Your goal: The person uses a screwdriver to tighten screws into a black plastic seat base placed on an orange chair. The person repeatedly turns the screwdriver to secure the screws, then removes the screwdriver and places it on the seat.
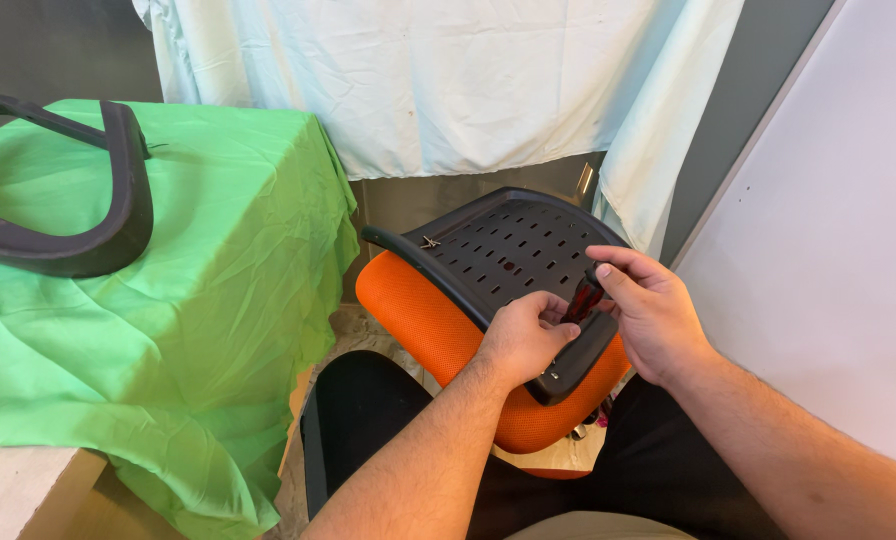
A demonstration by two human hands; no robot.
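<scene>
The orange mesh-cushioned chair seat with its black perforated plastic underside [508, 250] rests tilted on the person's lap, underside facing up. It looks bulky but fairly light; the plastic shell seems stiff, the cushion soft, so the rigid black rim is likely the surest place to hold. The left hand [524, 335] presses on the near edge of the shell, fingers curled against it. The right hand [648, 310] has its grip clamped on a small red-and-black handled tool [583, 298], tip at the shell. A small metal screw [429, 242] sits on the far rim. A black curved plastic armrest [78, 215] lies on the green cloth-covered tabletop [228, 300] to the left, well apart. White cloth [448, 80] hangs behind.
</scene>
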